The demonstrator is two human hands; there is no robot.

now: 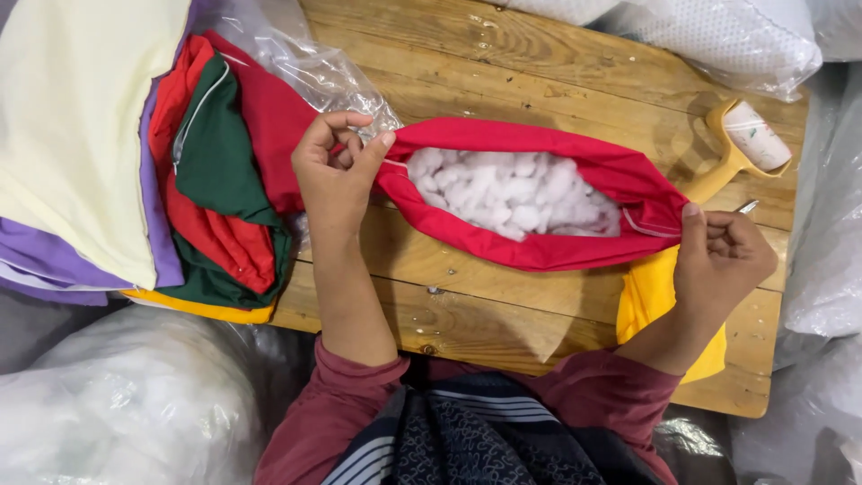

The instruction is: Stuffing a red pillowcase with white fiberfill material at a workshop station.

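Left hand (337, 171) pinches red cover (539, 247) at 9 o'clock end, right hand (723, 256) pinches 3 o'clock end; opening taut, white fluffy stuffing (512, 193) inside. Cover mid-worktop (467, 81), bare wood toward 12. Fabric stack (215, 180) crowds 9.

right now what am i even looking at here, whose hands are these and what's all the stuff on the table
This is one picture from a camera worn on a person's head, looking down at their own bare hands. The left hand and right hand each pinch one end of a red fabric cover, stretching its opening wide; white stuffing shows inside. It lies on a wooden table. To the left sits a stack of folded coloured fabrics, a yellow fabric piece lies under the right hand, and a lint roller rests at the far right.
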